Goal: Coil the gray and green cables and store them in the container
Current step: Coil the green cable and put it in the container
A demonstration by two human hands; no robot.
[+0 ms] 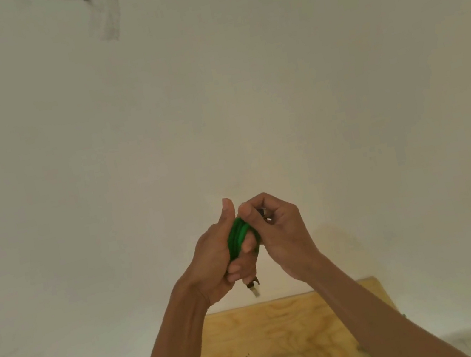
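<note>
Here, I have both hands raised in front of a pale wall point(303, 72), close together and above the far edge of the wooden board point(285, 327). My left hand point(215, 260) is curled round a small bundle of green cable point(236, 236): several loops lie side by side across the fingers, the thumb stands straight up beside them, and the fingertips wrap in under the bundle. My right hand point(281, 233) is just to the right of that grip, touching it, with thumb and forefinger pinching the cable at the top of the loops. Something small and metallic shows between the right fingers; I cannot tell what it is. Below the left fist a plug point(254, 289) hangs down, dark with a pale tip, clear of the board.

The rest of the cable is not yet coiled. A long green stretch lies on the board well below the hands, running from under my left forearm across toward my right forearm. I cannot trace how it joins the bundle, since the arms hide that part. A strip of tape point(108, 18) is stuck on the wall far above and left of the hands.
</note>
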